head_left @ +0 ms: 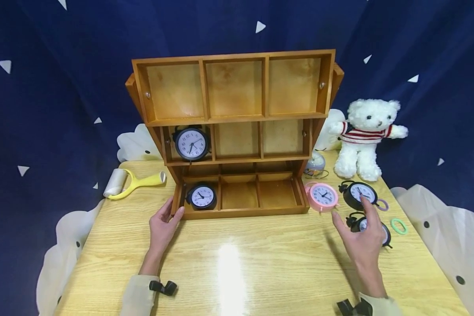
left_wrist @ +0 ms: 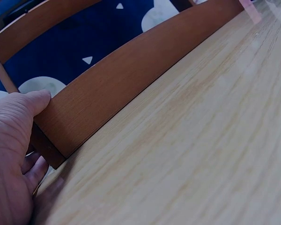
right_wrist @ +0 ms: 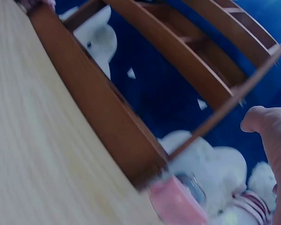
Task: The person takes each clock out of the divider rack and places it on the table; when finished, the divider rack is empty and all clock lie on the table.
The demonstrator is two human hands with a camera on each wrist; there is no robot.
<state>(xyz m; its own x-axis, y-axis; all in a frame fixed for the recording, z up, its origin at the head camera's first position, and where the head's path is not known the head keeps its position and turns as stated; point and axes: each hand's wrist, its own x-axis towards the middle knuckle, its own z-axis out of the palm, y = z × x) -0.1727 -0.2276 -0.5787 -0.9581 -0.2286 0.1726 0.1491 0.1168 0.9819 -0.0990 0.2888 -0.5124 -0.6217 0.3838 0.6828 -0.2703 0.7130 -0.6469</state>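
My left hand [head_left: 161, 228] grips the front left corner of a three-tier wooden shelf [head_left: 242, 213]. In the left wrist view its thumb lies over the front board [left_wrist: 117, 75], fingers round the side. My right hand [head_left: 364, 239] hovers on the right, thumb and forefinger spread, nothing between them. Its forefinger overlaps a black alarm clock [head_left: 355, 201] in the head view; a second black alarm clock [head_left: 385, 237] is partly hidden behind the hand. A pink alarm clock [head_left: 323, 196] stands left of them. Black alarm clocks sit in the left compartments of the middle tier [head_left: 191, 144] and bottom tier [head_left: 202, 197].
A yellow-handled lint roller [head_left: 142, 181] lies left of the shelf. At the back right are a white teddy bear [head_left: 365, 136] and a pale purple clock [head_left: 315, 163]. A purple ring [head_left: 383, 204] and a green ring [head_left: 399, 226] lie near the table's right edge.
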